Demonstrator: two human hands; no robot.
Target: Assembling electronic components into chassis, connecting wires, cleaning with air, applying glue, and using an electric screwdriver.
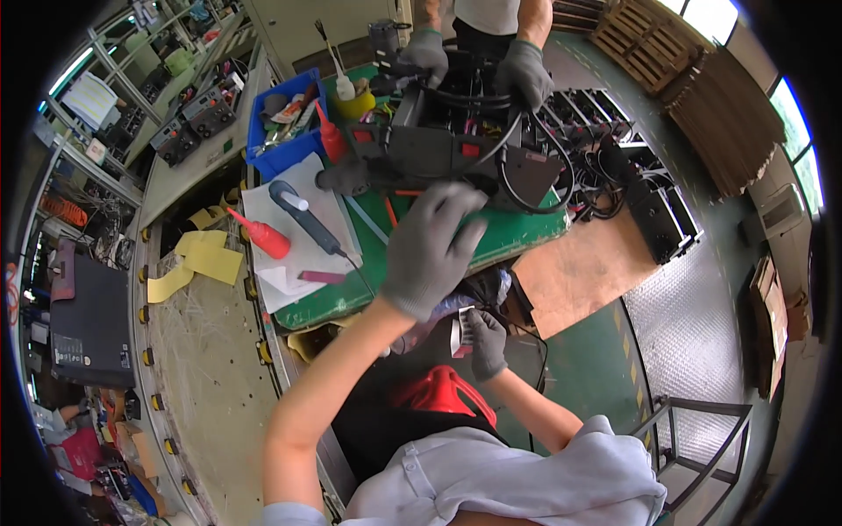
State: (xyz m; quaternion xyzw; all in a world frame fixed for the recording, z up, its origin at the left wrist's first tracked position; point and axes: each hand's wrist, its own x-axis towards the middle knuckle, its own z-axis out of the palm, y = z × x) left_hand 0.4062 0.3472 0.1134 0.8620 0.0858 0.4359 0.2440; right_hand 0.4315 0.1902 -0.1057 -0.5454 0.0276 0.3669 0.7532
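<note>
My left hand (431, 250), in a grey glove, is raised over the front of the green work table (333, 302). Its fingers are apart and slightly blurred, with nothing seen in them. Just beyond it lies a black equipment housing (430, 158) with cables and red switches. Lower down, my gloved right hand (488, 344) pinches a small flat white piece with dark marks (461, 330), its exact kind unclear. Left of my left hand, a grey-blue electric screwdriver (307, 217) rests on white paper (259, 197). A red squeeze bottle (263, 237) lies beside it.
Across the table, a co-worker's gloved hands (524, 74) touch the housing. A blue bin (285, 131) of tools stands at the table's left. More black housings (653, 206) sit on cardboard at right. A red stool (445, 392) is below my arms; a conveyor (206, 342) runs along the left.
</note>
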